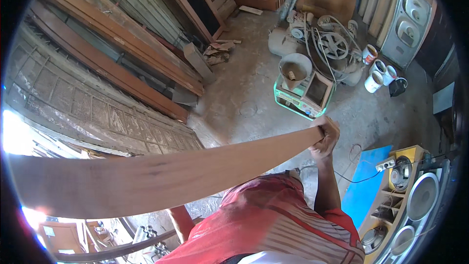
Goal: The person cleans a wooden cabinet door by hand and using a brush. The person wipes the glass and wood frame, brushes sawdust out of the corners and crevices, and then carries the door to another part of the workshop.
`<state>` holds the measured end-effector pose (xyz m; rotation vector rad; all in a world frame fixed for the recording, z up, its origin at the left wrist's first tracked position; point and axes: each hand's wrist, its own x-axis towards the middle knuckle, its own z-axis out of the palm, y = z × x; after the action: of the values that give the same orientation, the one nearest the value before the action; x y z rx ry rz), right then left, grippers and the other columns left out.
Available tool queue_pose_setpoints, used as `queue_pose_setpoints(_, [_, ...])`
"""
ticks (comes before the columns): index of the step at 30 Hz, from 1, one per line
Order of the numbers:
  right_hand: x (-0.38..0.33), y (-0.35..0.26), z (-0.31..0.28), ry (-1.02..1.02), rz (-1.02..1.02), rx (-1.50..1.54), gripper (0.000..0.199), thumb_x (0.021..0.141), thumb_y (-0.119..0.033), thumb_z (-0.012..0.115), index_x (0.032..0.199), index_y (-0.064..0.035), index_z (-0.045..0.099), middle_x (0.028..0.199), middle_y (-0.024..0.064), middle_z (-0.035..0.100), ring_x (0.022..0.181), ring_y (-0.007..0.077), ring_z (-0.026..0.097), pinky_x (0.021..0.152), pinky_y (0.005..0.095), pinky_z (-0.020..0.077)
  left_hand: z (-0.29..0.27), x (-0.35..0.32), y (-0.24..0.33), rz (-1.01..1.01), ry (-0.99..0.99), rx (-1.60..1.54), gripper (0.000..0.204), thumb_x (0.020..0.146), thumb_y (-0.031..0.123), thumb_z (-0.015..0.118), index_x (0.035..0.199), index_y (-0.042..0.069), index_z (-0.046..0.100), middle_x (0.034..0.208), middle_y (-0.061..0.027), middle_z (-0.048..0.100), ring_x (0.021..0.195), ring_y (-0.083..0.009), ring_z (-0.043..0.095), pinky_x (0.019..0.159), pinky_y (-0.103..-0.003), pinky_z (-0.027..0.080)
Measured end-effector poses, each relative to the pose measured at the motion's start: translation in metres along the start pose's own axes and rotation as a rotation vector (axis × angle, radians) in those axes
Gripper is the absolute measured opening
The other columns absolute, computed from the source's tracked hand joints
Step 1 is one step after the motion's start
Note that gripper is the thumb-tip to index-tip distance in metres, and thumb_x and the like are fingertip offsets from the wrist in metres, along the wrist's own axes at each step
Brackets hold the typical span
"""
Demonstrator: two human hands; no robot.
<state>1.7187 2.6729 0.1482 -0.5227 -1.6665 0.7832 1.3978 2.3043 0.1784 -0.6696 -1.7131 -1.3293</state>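
Note:
A long reddish-brown wooden plank (pixel 161 176) stretches across my front, from the left rim of the view to my right side. My right hand (pixel 328 137) is closed around its narrow-looking right end, fingers wrapped over the edge. Of my left arm only the forearm (pixel 182 221) shows, rising toward the plank's underside. The plank hides my left hand, so its fingers cannot be seen.
Long boards (pixel 117 39) lean in a stack at left. Ahead stand a green-framed machine (pixel 293 105) bearing a bucket (pixel 295 68), and an air compressor (pixel 286 41). Paint cans (pixel 373 82) sit at right, near a speaker cabinet (pixel 398 200) and a blue panel (pixel 364 178).

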Motion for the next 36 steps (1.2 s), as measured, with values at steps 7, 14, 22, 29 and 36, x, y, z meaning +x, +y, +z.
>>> queue_pose_setpoints(7, [-0.007,0.027,-0.097,0.203,0.1,-0.106,0.066,0.085,-0.068,0.07,0.075,-0.0045,0.055,0.068,0.0016,0.047,0.063,0.0113,0.046,0.056,0.0316,0.0323,0.05,-0.026,0.053,0.18,-0.116,0.007,0.109,0.094,0.043,0.077,0.164,-0.005,0.007,0.153,-0.0354,0.038,0.136,-0.0501,0.048,0.112,-0.064,0.042])
queue_pose_setpoints(14, [0.008,0.024,-0.143,0.313,0.215,-0.197,0.078,0.084,-0.08,0.063,0.074,-0.0024,0.056,0.068,0.0065,0.052,0.06,0.0176,0.05,0.055,0.0348,0.035,0.124,-0.028,0.046,-0.054,-0.341,0.155,0.064,0.107,0.053,0.045,0.152,0.008,0.039,0.147,-0.0216,0.049,0.134,-0.0382,0.05,0.114,-0.062,0.04])
queue_pose_setpoints(22, [0.052,0.018,-0.132,0.276,0.209,-0.53,0.073,0.091,-0.072,0.057,0.078,0.0002,0.057,0.07,0.005,0.05,0.066,0.0158,0.049,0.059,0.0364,0.0359,0.29,-0.024,0.064,-1.286,-0.069,-1.115,0.083,0.102,0.08,0.03,0.143,0.012,0.055,0.128,-0.0105,0.062,0.112,-0.0301,0.062,0.099,-0.045,0.054])
queue_pose_setpoints(29, [0.117,-0.003,-0.036,0.263,0.228,-0.766,0.077,0.087,-0.077,0.058,0.076,-0.0013,0.052,0.07,-0.001,0.043,0.068,0.012,0.041,0.06,0.0312,0.0302,0.399,-0.029,-0.039,-1.383,-0.21,-1.168,0.08,0.106,0.075,0.03,0.155,0.013,0.044,0.139,-0.0095,0.057,0.122,-0.0269,0.059,0.105,-0.041,0.051])
queue_pose_setpoints(36, [0.238,-0.053,0.093,0.093,0.342,-0.95,0.078,0.084,-0.076,0.067,0.082,0.001,0.056,0.076,0.0048,0.049,0.071,0.0172,0.047,0.064,0.0363,0.0364,0.489,0.026,-0.094,-1.565,-0.304,-1.113,0.09,0.102,0.081,0.028,0.162,0.014,0.036,0.154,-0.0138,0.046,0.139,-0.0318,0.049,0.115,-0.047,0.044])
